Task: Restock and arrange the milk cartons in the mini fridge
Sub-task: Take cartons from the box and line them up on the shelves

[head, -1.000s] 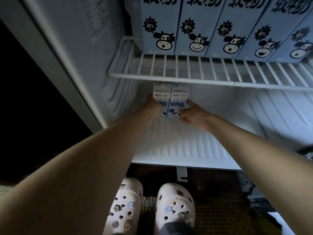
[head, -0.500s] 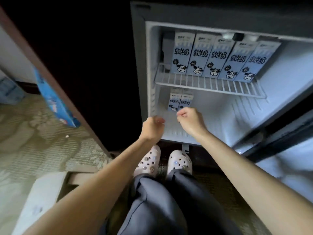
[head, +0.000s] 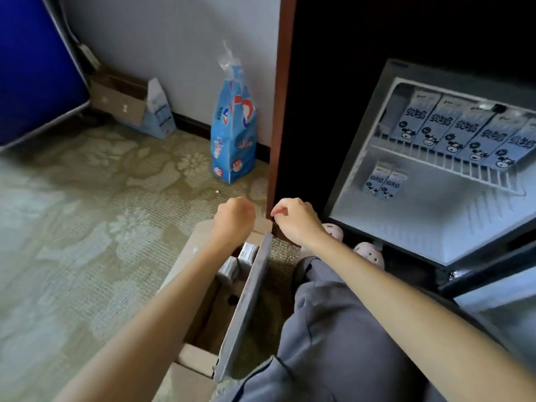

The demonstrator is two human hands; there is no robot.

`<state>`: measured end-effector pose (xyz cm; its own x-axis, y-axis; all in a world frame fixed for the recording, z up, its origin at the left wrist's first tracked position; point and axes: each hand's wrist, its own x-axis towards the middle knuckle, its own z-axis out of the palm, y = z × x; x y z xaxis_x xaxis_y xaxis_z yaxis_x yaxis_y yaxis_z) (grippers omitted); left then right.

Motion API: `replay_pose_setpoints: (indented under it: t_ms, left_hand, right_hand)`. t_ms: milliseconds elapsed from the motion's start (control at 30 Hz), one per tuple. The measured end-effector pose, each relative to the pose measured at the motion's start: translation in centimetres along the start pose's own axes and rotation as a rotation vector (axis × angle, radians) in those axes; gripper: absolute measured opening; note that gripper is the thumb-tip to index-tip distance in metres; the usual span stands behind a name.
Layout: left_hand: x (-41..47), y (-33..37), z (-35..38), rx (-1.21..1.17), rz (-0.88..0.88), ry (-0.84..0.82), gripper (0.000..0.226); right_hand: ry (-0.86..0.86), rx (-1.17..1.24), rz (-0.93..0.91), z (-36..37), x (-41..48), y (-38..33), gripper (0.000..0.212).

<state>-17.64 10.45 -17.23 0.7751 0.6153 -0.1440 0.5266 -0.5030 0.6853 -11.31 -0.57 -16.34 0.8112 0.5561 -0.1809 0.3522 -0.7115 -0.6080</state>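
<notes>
Patterned green carpet (head: 87, 227) covers the floor of a dim room, with a pale wall behind and a dark wooden cabinet edge running down the middle of the view. At three o'clock an open mini fridge (head: 356, 134) stands with its door swung aside. Five blue-and-white milk cartons (head: 452, 129) bearing a cartoon cow stand upright in a row, touching, on the wire shelf (head: 475, 172). Two more cartons (head: 384, 184) stand side by side on the fridge floor below, at the back left. At six o'clock an open cardboard box (head: 246, 300) sits on the carpet beside the person's knee, and at least three carton tops (head: 240, 259) show inside; the rest is hidden by an arm. The left hand (head: 233, 219) hovers over the box in a loose fist, holding nothing. The right hand (head: 295, 220) hangs just beside it, fingers curled with thumb and forefinger nearly meeting, also empty. Judging by their look, the cartons are stiff paperboard, moderately heavy if full, smooth and perhaps slightly slippery, and would dent under a hard squeeze; gripping the flat side walls near the middle seems safest. At eleven o'clock a tall blue printed bag (head: 233, 132) leans near the wall, and a second opened box (head: 121, 100) lies farther left.
</notes>
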Motion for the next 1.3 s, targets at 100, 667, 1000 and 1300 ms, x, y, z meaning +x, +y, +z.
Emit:
replay_pose_setpoints:
  t_ms: [100,667,1000,1300]
  left_hand:
    - [-0.4,-3.9,-0.5,0.068,-0.075,-0.043,0.025]
    - [2.8,-15.1,7.2,0.554,-0.015,-0.262,0.053]
    - [2.0,-16.4,8.7,0.65,0.108,-0.159,0.064]
    - [-1.0,-16.7,10.0,0.563,0.054,-0.217,0.062]
  right_hand:
    - [-0.105,-0.067,-0.006,3.9,0.1,-1.5,0.027]
    - [-0.27,-0.591,-0.16,14.1,6.7,5.0,0.023]
    - [-0.282,-0.745,-0.199,16.3,7.4,5.6,0.049]
    - [-0.268,-0.75,-0.221,16.7,7.4,5.6,0.05]
